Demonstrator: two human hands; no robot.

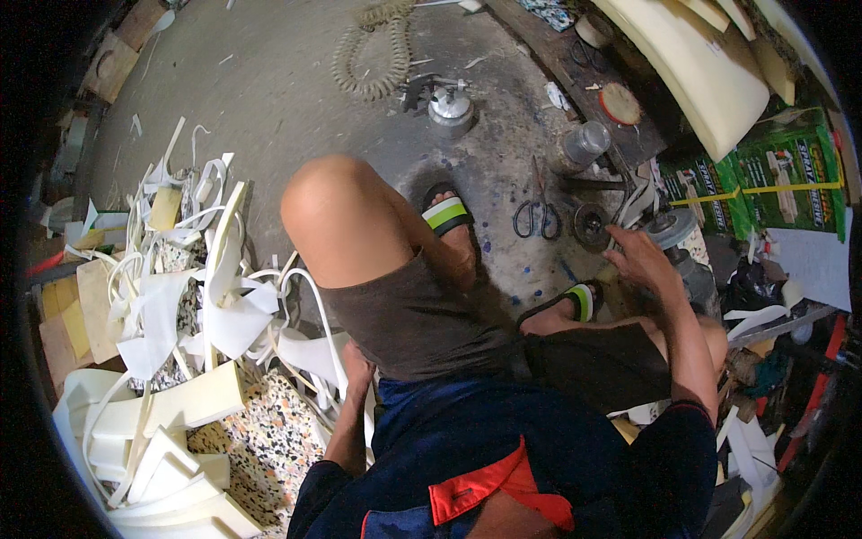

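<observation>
My right hand reaches out over my bent knee, its fingers apart and near a dark round wheel. A grey disc of what looks like a bench grinder sits just beyond that hand; I see nothing held. My left hand hangs low beside my thigh, next to white foam strips; its fingers are mostly hidden. Black-handled scissors lie on the floor between my feet and the wheel.
A spray gun with a silver cup stands ahead, near a coiled hose. Foam offcuts pile up on my left with a speckled foam block. On the right are a jar, large cream foam and green boxes.
</observation>
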